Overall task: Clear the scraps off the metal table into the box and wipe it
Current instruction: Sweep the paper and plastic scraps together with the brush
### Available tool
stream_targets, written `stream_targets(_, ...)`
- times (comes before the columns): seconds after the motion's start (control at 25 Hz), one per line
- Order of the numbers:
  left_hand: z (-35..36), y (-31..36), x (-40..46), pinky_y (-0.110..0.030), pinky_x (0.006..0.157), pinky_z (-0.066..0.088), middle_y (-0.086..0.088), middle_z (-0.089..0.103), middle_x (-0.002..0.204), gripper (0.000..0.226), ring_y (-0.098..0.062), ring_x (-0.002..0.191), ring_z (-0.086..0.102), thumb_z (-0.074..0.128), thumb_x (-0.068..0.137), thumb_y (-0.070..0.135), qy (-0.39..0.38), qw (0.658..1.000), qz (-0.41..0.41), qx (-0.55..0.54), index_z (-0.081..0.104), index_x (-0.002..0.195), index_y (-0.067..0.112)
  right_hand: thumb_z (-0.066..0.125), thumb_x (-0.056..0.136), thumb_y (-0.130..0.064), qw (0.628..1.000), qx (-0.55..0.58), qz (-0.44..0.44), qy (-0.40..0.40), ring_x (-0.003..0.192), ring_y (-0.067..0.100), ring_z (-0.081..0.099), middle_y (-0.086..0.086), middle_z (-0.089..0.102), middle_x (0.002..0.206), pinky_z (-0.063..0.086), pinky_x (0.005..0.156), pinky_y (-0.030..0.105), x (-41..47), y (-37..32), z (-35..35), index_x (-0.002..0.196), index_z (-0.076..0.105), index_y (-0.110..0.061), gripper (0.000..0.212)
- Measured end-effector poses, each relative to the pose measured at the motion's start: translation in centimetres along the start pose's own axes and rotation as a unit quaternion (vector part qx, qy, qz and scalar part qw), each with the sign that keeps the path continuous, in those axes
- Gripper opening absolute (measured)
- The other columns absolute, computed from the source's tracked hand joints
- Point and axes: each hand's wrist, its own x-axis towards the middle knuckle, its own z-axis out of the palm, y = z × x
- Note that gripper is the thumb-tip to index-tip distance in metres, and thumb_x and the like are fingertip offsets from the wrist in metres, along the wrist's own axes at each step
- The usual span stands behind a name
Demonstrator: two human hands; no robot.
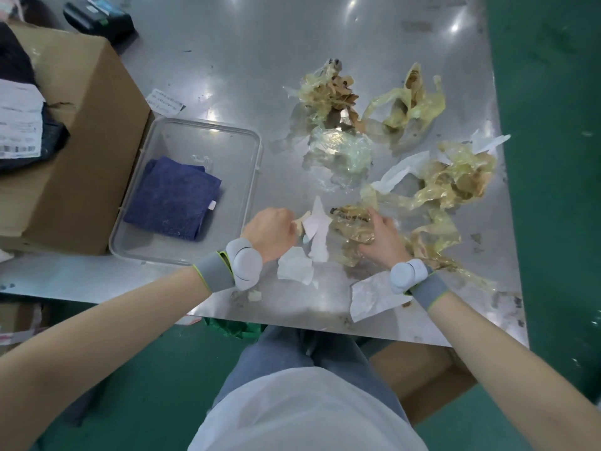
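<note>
Crumpled yellowish plastic scraps point(452, 187) and white paper scraps point(374, 296) litter the right half of the metal table point(234, 60). My left hand point(271, 231) grips a bunch of white paper pieces point(317, 232) near the table's front. My right hand point(382, 237) holds a wad of yellow plastic film point(353, 222) beside it. A clear plastic tray point(250, 177) to the left holds a folded blue cloth point(174, 198). A cardboard box point(91, 151) stands at the far left.
A second cardboard box point(432, 379) sits on the green floor under the table's front right corner. A black device point(97, 17) lies at the back left. A printed paper slip point(166, 100) lies behind the tray. The table's right edge borders green floor point(553, 125).
</note>
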Motion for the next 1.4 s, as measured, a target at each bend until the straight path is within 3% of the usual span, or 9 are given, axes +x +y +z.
stream_targets(0.2,1.5,1.7,-0.6,-0.034,0.057,0.032,-0.008,0.042,0.059,0.023,-0.033,0.065,0.043,0.037,0.087,0.012,0.013,1.000,0.005,-0.028,0.047,0.070,0.000,0.056,0.085,-0.013,0.999,0.016,-0.029,0.017,0.125,0.037,0.044,0.019,0.033,0.142,0.040,0.101,0.040,-0.4,1.3,-0.2,0.148,0.019,-0.018,0.073)
stream_targets(0.28,0.9,1.7,-1.1,-0.033,0.057,0.030,-0.008,0.040,0.057,0.023,-0.033,0.063,0.040,0.038,0.087,0.011,0.036,0.999,0.010,-0.027,0.042,0.065,0.004,0.056,0.086,-0.027,0.999,0.004,-0.038,0.030,0.131,0.039,0.040,0.019,0.027,0.146,0.038,0.105,0.046,-0.6,1.6,-0.4,0.147,0.019,-0.022,0.072)
stream_targets(0.4,0.2,1.5,-2.2,-0.033,0.057,0.033,-0.015,0.049,0.065,0.021,-0.034,0.064,0.043,0.039,0.085,0.009,0.066,0.998,0.000,-0.011,0.045,0.065,0.004,0.063,0.066,-0.068,0.995,-0.068,-0.066,0.034,0.145,0.040,0.009,0.017,0.007,0.155,0.020,0.114,0.059,-0.8,0.9,-0.1,0.146,0.009,-0.040,0.101)
stream_targets(0.6,1.2,2.8,-2.9,-0.033,0.060,0.038,-0.016,0.055,0.071,0.021,-0.035,0.069,0.050,0.039,0.085,0.009,0.058,0.998,-0.026,0.006,0.052,0.069,0.003,0.060,0.056,-0.084,0.986,-0.141,-0.085,-0.001,0.144,0.047,-0.006,0.019,-0.003,0.157,0.009,0.111,0.065,0.0,-1.2,3.1,0.147,0.010,-0.042,0.112)
stream_targets(0.76,0.6,2.3,-3.4,-0.033,0.061,0.036,-0.012,0.054,0.073,0.023,-0.032,0.070,0.050,0.039,0.088,0.012,0.091,0.994,-0.064,0.011,0.055,0.074,0.003,0.058,0.073,-0.066,0.989,-0.116,-0.059,0.064,0.135,0.044,0.019,0.016,0.023,0.145,0.033,0.099,0.055,0.7,-1.5,4.1,0.126,0.045,-0.032,0.064)
stream_targets(0.88,-0.4,0.9,-5.0,-0.033,0.061,0.035,-0.013,0.055,0.072,0.025,-0.031,0.068,0.050,0.039,0.090,0.013,0.130,0.988,-0.079,0.027,0.055,0.075,0.001,0.057,0.084,-0.032,0.985,-0.141,-0.067,0.078,0.119,0.042,0.033,0.015,0.032,0.134,0.040,0.089,0.047,0.7,-1.7,4.4,0.118,0.050,-0.025,0.036)
stream_targets(1.0,-0.8,-0.6,-7.3,-0.033,0.060,0.033,-0.012,0.050,0.066,0.026,-0.031,0.065,0.047,0.041,0.089,0.011,0.151,0.983,-0.093,0.045,0.046,0.064,0.005,0.047,0.083,-0.008,0.991,-0.065,-0.105,0.048,0.112,0.039,0.039,0.014,0.039,0.126,0.040,0.092,0.043,1.2,-1.1,3.4,0.116,0.055,-0.020,0.036)
stream_targets(1.16,0.6,-0.3,-10.4,-0.033,0.054,0.031,-0.006,0.040,0.051,0.034,-0.028,0.054,0.041,0.042,0.086,0.011,0.132,0.982,-0.121,0.062,0.036,0.052,0.009,0.053,0.080,-0.010,0.987,0.073,-0.131,0.058,0.108,0.037,0.049,0.013,0.048,0.119,0.038,0.102,0.038,1.0,0.1,0.3,0.114,0.061,-0.022,0.037)
stream_targets(1.4,3.9,1.8,-11.8,-0.034,0.057,0.035,-0.014,0.052,0.065,0.024,-0.032,0.064,0.049,0.041,0.084,0.010,0.098,0.985,-0.128,0.065,0.046,0.062,0.003,0.062,0.080,-0.017,0.974,-0.052,-0.213,0.048,0.122,0.034,0.039,0.009,0.043,0.132,0.036,0.104,0.044,-2.9,3.3,-1.3,0.122,0.056,-0.026,0.044)
